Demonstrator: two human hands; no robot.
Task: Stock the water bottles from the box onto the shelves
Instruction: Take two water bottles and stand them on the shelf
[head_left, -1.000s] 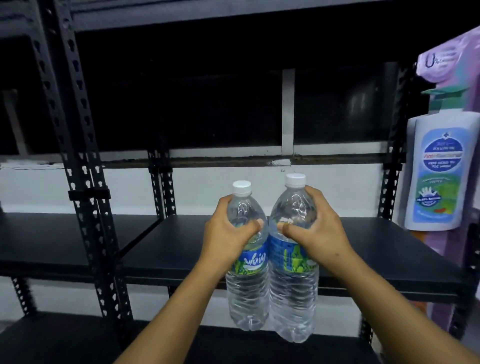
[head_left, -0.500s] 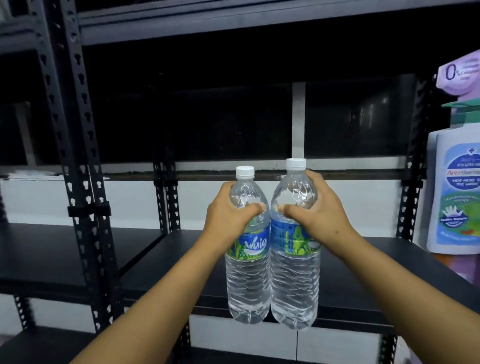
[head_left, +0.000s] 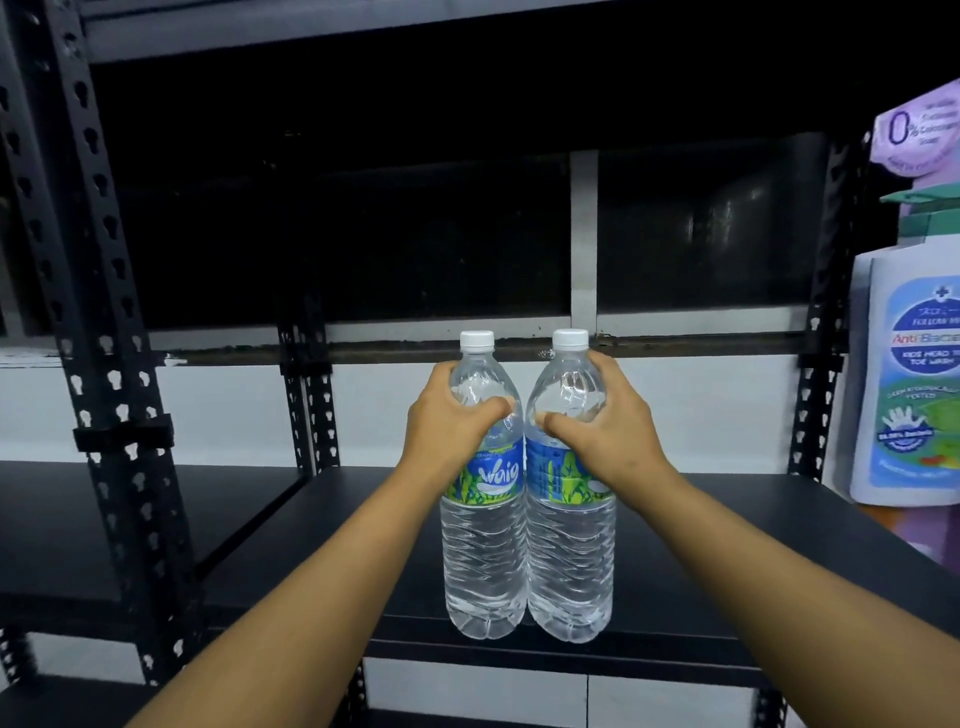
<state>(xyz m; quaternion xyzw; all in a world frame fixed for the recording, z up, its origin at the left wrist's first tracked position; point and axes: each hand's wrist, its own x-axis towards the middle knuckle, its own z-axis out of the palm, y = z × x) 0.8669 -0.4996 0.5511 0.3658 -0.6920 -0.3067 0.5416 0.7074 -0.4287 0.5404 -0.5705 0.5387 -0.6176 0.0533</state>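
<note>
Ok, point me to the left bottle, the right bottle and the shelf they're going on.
Left bottle (head_left: 483, 561), head view, ribbed lower body.
Right bottle (head_left: 570, 566), head view, ribbed lower body.
Shelf (head_left: 727, 561), head view, bare black surface right of the bottles.

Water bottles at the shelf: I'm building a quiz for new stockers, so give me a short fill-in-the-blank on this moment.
1. The left hand grips the left bottle and the right hand grips the right bottle, each near its ____ end.
2. Both bottles have ____ caps.
3. The two bottles are held ____ over the black shelf.
4. The wash bottle hangs at the ____ edge of the view.

Missing words: upper; white; upright; right
</note>
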